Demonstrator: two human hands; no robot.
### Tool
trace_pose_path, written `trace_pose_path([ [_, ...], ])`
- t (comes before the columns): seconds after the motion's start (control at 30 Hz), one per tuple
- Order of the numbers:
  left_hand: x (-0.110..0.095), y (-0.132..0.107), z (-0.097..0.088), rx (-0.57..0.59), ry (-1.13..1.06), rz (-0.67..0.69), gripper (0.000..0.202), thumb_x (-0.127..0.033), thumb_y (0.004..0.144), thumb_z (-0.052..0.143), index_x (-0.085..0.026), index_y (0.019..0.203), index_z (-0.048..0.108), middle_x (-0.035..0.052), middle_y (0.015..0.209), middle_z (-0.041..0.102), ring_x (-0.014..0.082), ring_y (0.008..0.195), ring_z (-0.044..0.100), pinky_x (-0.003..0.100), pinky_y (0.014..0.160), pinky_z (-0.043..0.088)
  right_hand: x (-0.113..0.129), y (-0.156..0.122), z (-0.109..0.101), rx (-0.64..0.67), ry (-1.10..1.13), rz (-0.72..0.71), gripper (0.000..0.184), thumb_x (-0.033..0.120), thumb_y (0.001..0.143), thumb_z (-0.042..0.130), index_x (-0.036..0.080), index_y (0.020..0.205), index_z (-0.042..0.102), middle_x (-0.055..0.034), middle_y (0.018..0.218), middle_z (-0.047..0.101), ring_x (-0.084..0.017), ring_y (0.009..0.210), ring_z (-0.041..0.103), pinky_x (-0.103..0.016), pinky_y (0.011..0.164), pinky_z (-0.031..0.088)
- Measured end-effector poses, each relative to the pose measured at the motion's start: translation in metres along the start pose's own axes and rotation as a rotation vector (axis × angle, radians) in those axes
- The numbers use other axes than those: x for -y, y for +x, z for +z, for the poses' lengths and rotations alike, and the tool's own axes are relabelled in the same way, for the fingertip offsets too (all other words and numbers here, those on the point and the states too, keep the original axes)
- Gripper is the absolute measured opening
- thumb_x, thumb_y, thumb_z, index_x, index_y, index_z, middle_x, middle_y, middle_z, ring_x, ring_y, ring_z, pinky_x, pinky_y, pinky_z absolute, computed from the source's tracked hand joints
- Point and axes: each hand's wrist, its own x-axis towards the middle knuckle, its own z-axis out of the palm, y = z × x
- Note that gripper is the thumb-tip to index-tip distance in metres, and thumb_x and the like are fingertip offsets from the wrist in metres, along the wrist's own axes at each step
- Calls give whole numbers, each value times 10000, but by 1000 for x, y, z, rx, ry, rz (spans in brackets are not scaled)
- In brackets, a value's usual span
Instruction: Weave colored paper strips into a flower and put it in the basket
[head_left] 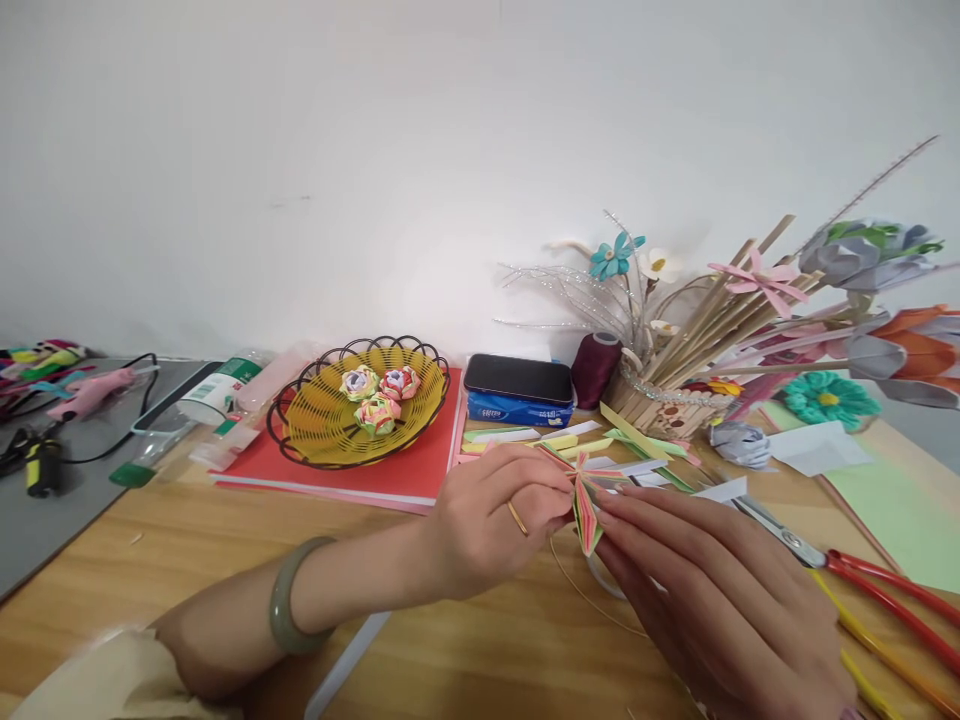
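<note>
My left hand (487, 520), with a gold ring and a green bangle at the wrist, pinches a small folded paper piece (587, 500) of pink, green and yellow strips. My right hand (720, 590) meets it from the right, fingertips pressed on the same piece. Both hands hover just above the wooden table (465, 650). A thin gold wire (592, 600) curves on the table beneath them. Loose paper strips (570, 440) lie just behind the hands.
A yellow wire basket (315, 420) holding three paper roses sits on red card (405, 470). A black phone (517, 378) rests on a blue tissue pack. Behind it stand a maroon thread spool (596, 368) and a basket of paper flowers (675, 405). Red-handled scissors (862, 575) lie right; a pink glue gun (90, 392) left.
</note>
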Motion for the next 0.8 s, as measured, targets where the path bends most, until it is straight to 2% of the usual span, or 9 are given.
trace_pose_path([
  [0.2,4,0,-1,13,143,146,152,0,697,596,-143,719,548,32,704,652,134,726,629,236,655,552,-5,-14,1,41,38,-24,181,105,835,545,137,976,655,-75,917,723,-213,979,614,-330,788,496],
  [0.37,9,3,-2,64,98,269,104,-57,752,564,-139,691,549,25,687,652,115,714,608,221,698,551,-16,-13,2,120,110,-174,212,95,887,432,134,944,633,-74,886,713,-214,990,593,-331,752,502],
  [0.47,10,4,-3,118,46,225,122,-44,742,556,-150,682,544,20,683,650,109,676,598,225,672,541,-19,-2,3,140,144,-180,136,74,852,482,147,858,597,-63,807,708,-194,866,626,-293,672,526],
  [0.6,10,6,-5,219,-54,64,71,-109,759,572,-160,713,555,46,731,649,109,669,601,215,623,517,-17,7,7,146,241,-82,142,54,842,469,175,841,544,-52,722,674,-170,734,627,-278,600,534],
  [0.7,8,8,-7,258,-109,-7,54,-136,775,568,-156,726,557,58,731,642,110,664,597,218,630,510,-16,5,9,152,306,-35,150,56,847,458,180,870,540,-59,731,666,-167,715,624,-290,596,534],
  [0.8,6,10,-7,245,-106,-1,68,-135,790,546,-158,726,547,48,716,631,104,656,591,210,629,502,-16,1,9,131,315,-35,161,50,837,465,174,887,555,-72,765,681,-179,772,639,-301,632,545],
])
